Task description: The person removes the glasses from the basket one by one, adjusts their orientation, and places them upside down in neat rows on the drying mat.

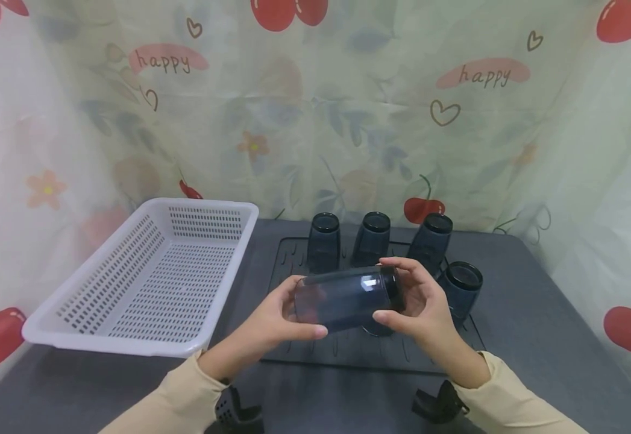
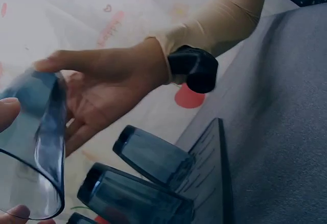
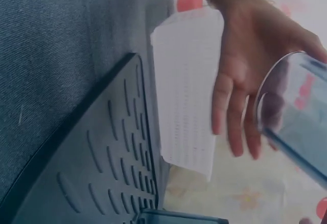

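A dark blue-tinted drinking glass (image 1: 342, 298) lies sideways in the air between my two hands, its mouth to the left and its thick base to the right. My left hand (image 1: 277, 316) holds the mouth end, thumb along the near side. With thumb and fingers around the base, my right hand (image 1: 420, 301) grips the other end. Below is a dark ridged drying rack (image 1: 342, 355). Matching glasses stand upside down on it: a left one (image 1: 323, 244), a middle one (image 1: 372, 238), a tilted one (image 1: 431, 241) and a right one (image 1: 460, 292). Another is mostly hidden behind the held glass.
A white perforated plastic basket (image 1: 176, 295) stands left of the rack. Both sit on a grey cloth-covered table (image 1: 532, 313). A printed curtain (image 1: 315, 120) hangs behind and along both sides. Wrist-mounted cameras (image 1: 239, 410) are strapped under the sleeves.
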`<state>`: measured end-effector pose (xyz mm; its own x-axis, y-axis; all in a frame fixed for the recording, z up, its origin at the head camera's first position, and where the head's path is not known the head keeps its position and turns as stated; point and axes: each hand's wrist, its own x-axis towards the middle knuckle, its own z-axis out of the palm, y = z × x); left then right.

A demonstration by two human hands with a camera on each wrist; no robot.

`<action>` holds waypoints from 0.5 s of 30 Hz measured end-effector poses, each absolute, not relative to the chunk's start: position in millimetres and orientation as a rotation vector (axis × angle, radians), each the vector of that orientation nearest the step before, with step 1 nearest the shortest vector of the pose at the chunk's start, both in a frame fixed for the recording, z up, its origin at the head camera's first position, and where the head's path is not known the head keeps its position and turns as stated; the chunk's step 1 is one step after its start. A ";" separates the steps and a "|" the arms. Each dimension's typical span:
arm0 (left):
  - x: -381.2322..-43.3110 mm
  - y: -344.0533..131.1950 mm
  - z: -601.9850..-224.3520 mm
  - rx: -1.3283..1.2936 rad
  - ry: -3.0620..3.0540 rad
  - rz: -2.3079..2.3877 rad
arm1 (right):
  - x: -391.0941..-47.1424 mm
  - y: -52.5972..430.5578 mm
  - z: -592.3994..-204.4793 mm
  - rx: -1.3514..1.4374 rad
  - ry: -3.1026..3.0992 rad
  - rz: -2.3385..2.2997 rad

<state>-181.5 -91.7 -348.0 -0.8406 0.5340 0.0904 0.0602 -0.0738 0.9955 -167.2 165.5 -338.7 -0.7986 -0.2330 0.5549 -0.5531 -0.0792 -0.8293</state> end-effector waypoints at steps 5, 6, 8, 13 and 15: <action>-180.2 -86.3 -354.0 0.702 1.846 1.917 | -165.4 162.4 -337.8 0.853 -1.903 1.987; -180.3 -85.1 -355.6 0.715 1.850 1.903 | -165.1 161.4 -338.0 0.855 -1.894 1.990; -180.2 -83.8 -358.4 0.727 1.891 1.859 | -164.5 159.2 -338.6 0.862 -1.877 2.010; -181.7 -83.9 -364.6 0.744 2.041 1.728 | -164.3 153.0 -339.6 0.901 -1.864 2.046; -182.1 -84.5 -365.1 0.738 2.063 1.697 | -164.5 150.9 -340.5 0.929 -1.865 2.053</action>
<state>-182.1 -84.5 -365.1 -0.7954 0.6044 0.0456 0.1614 0.1386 0.9771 -164.5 150.9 -340.5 -0.7775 -0.2495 0.5773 -0.5508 -0.1729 -0.8165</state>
